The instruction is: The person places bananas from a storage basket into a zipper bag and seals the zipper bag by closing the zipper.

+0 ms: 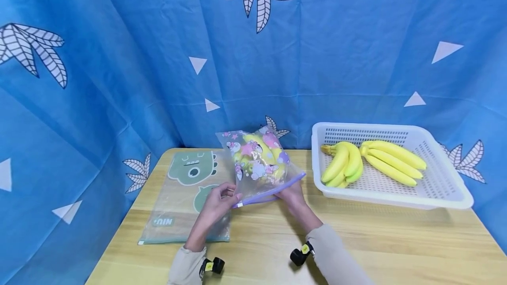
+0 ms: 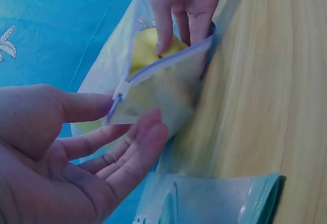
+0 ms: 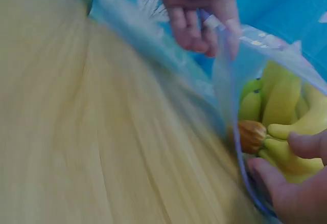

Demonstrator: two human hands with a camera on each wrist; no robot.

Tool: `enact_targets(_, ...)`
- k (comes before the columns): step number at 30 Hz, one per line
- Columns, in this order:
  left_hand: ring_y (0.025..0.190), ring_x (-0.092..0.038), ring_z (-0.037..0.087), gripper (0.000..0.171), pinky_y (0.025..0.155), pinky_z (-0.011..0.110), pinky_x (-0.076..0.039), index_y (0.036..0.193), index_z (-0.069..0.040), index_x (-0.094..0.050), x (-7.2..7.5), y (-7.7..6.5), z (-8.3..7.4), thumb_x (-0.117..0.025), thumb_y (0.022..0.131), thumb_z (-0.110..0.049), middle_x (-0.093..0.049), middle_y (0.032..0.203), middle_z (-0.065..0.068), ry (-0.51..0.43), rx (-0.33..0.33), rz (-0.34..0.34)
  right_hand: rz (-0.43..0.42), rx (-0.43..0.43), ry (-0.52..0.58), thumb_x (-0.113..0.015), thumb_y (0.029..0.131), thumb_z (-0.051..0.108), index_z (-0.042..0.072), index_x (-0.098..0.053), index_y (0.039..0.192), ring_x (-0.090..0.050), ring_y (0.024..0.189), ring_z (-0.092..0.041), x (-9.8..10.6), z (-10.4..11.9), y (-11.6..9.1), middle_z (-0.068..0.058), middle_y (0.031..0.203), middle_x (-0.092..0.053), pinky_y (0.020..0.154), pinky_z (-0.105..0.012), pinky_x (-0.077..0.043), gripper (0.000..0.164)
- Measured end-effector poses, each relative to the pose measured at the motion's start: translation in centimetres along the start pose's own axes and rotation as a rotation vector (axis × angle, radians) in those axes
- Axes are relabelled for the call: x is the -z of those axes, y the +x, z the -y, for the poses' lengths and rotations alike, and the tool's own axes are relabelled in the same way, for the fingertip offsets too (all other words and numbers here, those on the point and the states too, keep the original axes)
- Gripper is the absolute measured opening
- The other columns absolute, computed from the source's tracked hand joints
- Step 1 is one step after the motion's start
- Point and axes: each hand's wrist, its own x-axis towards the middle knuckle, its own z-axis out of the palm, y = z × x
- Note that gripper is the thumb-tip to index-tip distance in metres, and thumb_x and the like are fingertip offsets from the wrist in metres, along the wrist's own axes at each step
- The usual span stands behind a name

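Note:
A clear zip bag (image 1: pixel 253 188) with pink cartoon prints and a purple zip edge holds a bunch of yellow-green bananas (image 3: pixel 281 96), its brown stem end toward the mouth. My left hand (image 1: pixel 219 201) pinches the mouth's corner by the white slider (image 2: pixel 121 88) between thumb and finger, the other fingers extended below. At the opposite side of the gaping mouth is my right hand (image 1: pixel 292 195). Its fairly straight fingers (image 2: pixel 164 24) reach inside and touch the bananas; part of this hand shows only blurred through the plastic.
Left of the hands, a larger clear bag (image 1: pixel 162 208) with green dinosaur prints lies flat on the wooden table (image 1: pixel 261 241). A white plastic basket (image 1: pixel 447 184) at the right holds two banana bunches (image 1: pixel 394 159). A blue curtain (image 1: pixel 348 56) hangs behind the table.

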Motion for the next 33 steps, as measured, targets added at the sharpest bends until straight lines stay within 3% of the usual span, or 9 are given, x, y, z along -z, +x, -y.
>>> enact_targets(2,0.085,-0.068,0.024,0.026,0.067,0.026,-0.055,0.111,0.005,-0.067,-0.1,-0.1,0.0,-0.077,0.09,-0.007,-0.069,0.095,0.013,-0.002,0.002,0.009,0.03,-0.019,-0.007,-0.061,0.09,-0.014,-0.004,-0.042,0.148,-0.068,0.087,-0.019,0.4,0.1,-0.3,-0.024,0.123,-0.062,0.077,-0.03,-0.06,0.062)
enact_targets(5,0.085,-0.07,0.025,0.03,0.068,0.027,-0.058,0.117,0.009,-0.065,0.0,-0.3,0.3,-0.075,0.09,-0.002,-0.07,0.094,0.016,-0.051,0.013,0.037,0.094,-0.035,0.011,-0.053,0.098,-0.01,-0.005,-0.04,0.149,-0.07,0.094,-0.021,1.0,0.2,-0.7,-0.027,0.126,-0.061,0.083,-0.034,-0.06,0.053)
enact_targets(11,0.085,-0.072,0.024,0.041,0.077,0.041,-0.062,0.129,0.014,-0.056,0.2,-0.5,1.1,-0.069,0.091,0.007,-0.069,0.102,0.022,-0.225,0.079,0.108,0.111,-0.122,0.074,-0.05,0.095,-0.016,-0.007,-0.04,0.15,-0.071,0.096,-0.025,2.4,0.2,-1.2,-0.028,0.126,-0.062,0.087,-0.035,-0.059,0.056)
enact_targets(14,0.087,-0.073,0.023,0.047,0.081,0.043,-0.061,0.134,0.014,-0.052,0.4,-0.6,1.4,-0.069,0.09,0.009,-0.069,0.106,0.023,-0.268,0.113,0.134,0.129,-0.164,0.126,-0.049,0.094,-0.018,-0.006,-0.037,0.152,-0.07,0.103,-0.029,2.8,0.2,-1.4,-0.029,0.131,-0.06,0.092,-0.038,-0.058,0.06)
enact_targets(19,0.092,-0.073,0.025,0.054,0.085,0.043,-0.061,0.139,0.012,-0.051,0.6,-0.8,1.6,-0.069,0.088,0.012,-0.067,0.113,0.025,-0.282,0.139,0.159,0.165,-0.209,0.189,-0.042,0.092,-0.021,-0.006,-0.029,0.155,-0.064,0.118,-0.035,3.2,0.3,-1.5,-0.032,0.142,-0.051,0.101,-0.042,-0.053,0.066)
enact_targets(25,0.095,-0.072,0.026,0.056,0.084,0.034,-0.06,0.14,0.013,-0.05,1.0,-1.0,1.7,-0.07,0.087,0.011,-0.066,0.114,0.024,-0.252,0.139,0.181,0.129,-0.213,0.156,-0.044,0.094,-0.019,-0.012,-0.035,0.15,-0.066,0.114,-0.032,3.1,0.5,-1.8,-0.032,0.136,-0.055,0.099,-0.04,-0.054,0.057)
enact_targets(30,0.089,-0.072,0.024,0.056,0.083,0.037,-0.061,0.139,0.015,-0.049,1.2,-0.9,1.8,-0.068,0.085,0.015,-0.067,0.11,0.023,-0.289,0.144,0.187,0.131,-0.218,0.187,-0.043,0.097,-0.016,-0.012,-0.029,0.153,-0.061,0.123,-0.039,2.9,0.4,-1.8,-0.035,0.143,-0.049,0.102,-0.041,-0.052,0.057)
enact_targets(33,0.085,-0.072,0.022,0.054,0.08,0.037,-0.062,0.137,0.019,-0.047,1.4,-0.8,2.1,-0.065,0.085,0.018,-0.068,0.105,0.023,-0.284,0.132,0.208,0.115,-0.226,0.207,-0.043,0.1,-0.012,-0.01,-0.03,0.154,-0.063,0.121,-0.037,2.5,0.5,-1.6,-0.035,0.142,-0.05,0.101,-0.04,-0.053,0.055)
